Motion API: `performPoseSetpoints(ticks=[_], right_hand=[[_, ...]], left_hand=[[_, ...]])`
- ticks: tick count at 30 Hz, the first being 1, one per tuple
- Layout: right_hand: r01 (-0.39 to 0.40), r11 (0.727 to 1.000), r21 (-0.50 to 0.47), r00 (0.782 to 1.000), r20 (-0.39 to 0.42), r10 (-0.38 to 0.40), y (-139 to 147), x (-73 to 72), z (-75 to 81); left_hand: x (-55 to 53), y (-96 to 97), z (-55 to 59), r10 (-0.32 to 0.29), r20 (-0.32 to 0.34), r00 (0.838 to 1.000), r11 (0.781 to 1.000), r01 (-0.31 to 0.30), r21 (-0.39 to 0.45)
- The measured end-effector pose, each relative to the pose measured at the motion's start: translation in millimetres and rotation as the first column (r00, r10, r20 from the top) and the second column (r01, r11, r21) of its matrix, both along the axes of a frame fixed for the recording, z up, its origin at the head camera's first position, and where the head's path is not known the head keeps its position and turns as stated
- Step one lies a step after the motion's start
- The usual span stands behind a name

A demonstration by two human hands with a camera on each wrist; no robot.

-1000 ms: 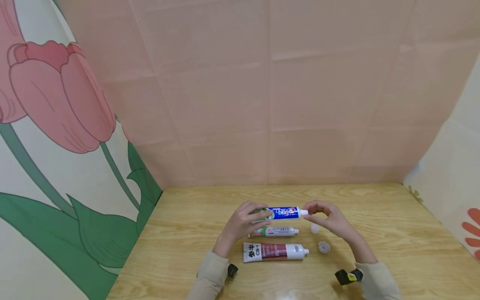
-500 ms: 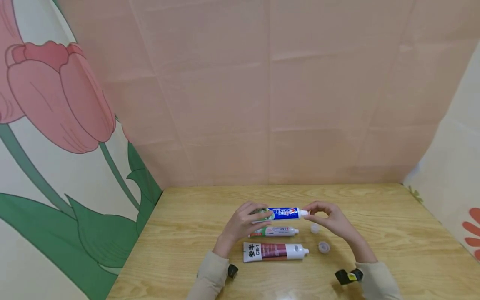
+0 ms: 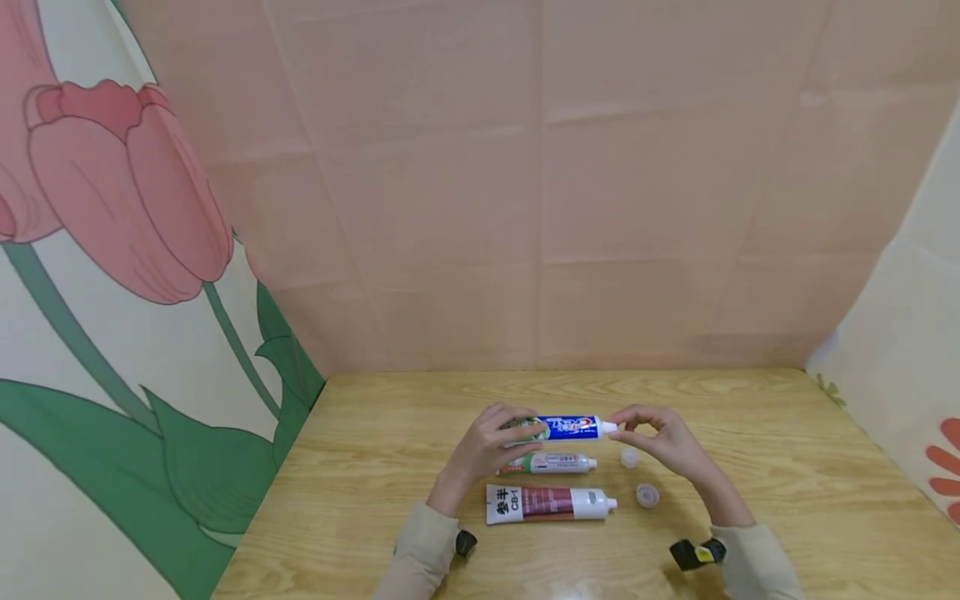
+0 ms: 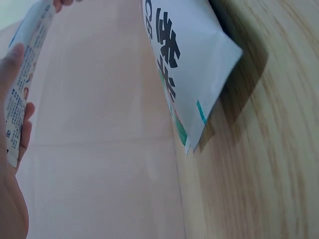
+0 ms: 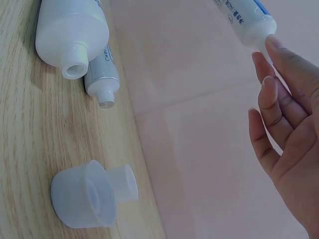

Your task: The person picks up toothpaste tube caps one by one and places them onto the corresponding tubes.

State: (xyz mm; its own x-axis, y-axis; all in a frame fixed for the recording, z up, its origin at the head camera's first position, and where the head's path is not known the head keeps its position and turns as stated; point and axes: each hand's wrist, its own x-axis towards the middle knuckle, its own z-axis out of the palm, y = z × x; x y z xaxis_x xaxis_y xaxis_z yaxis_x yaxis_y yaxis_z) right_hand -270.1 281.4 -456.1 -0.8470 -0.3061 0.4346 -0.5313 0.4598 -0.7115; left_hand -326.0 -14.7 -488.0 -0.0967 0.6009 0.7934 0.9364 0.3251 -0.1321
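My left hand (image 3: 487,442) grips a blue toothpaste tube (image 3: 572,427) by its left part, lifted above the table. My right hand (image 3: 663,437) pinches the small white cap (image 3: 611,427) at the tube's right end, between thumb and index finger; the fingertips partly hide it. In the right wrist view, the other fingers of that hand are spread and loosely bent. Nearer the person, a slim white and green toothpaste tube (image 3: 562,463) and a larger white and maroon toothpaste tube (image 3: 551,504) lie on the table, both with bare nozzles pointing right.
Two loose white caps, a smaller one (image 3: 629,457) and a wider one (image 3: 648,496), sit on the wooden table (image 3: 375,467) right of the nozzles. A pinkish cloth (image 3: 525,208) hangs behind the table. Flower-patterned sheets stand at both sides.
Both hands and the blue tube stay nearly in place. The right hand's fingers have shifted very slightly at the cap.
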Motion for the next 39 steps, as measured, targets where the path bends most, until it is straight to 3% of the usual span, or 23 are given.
performPoseSetpoints(ticks=[6, 12, 17, 32, 39], right_hand=[[0.008, 1.0, 0.004, 1.0, -0.025, -0.008, 0.3, 1.1, -0.2], [-0.001, 1.0, 0.003, 0.999, -0.044, 0.001, 8.3, -7.4, -15.9], [-0.007, 1.0, 0.0, 0.999, -0.041, 0.007, 4.2, 0.9, -4.3], [-0.01, 1.0, 0.025, 1.0, -0.003, 0.01, 4.2, -3.8, -2.6], [-0.03, 0.999, 0.035, 0.999, -0.028, 0.031, 5.1, -4.5, -3.4]], left_hand=[[-2.4, 2.2, -3.4, -0.008, 0.003, 1.0, 1.0, 0.008, 0.003], [-3.1, 4.5, -4.4, -0.02, -0.006, 1.0, 1.0, 0.02, 0.011], [-2.7, 5.1, -4.4, -0.006, 0.0, 1.0, 1.0, 0.006, -0.004], [-5.5, -1.2, -4.9, 0.01, 0.101, 0.995, 0.996, -0.001, -0.084], [-5.5, -5.0, -4.4, -0.005, 0.084, 0.996, 0.992, 0.015, -0.125]])
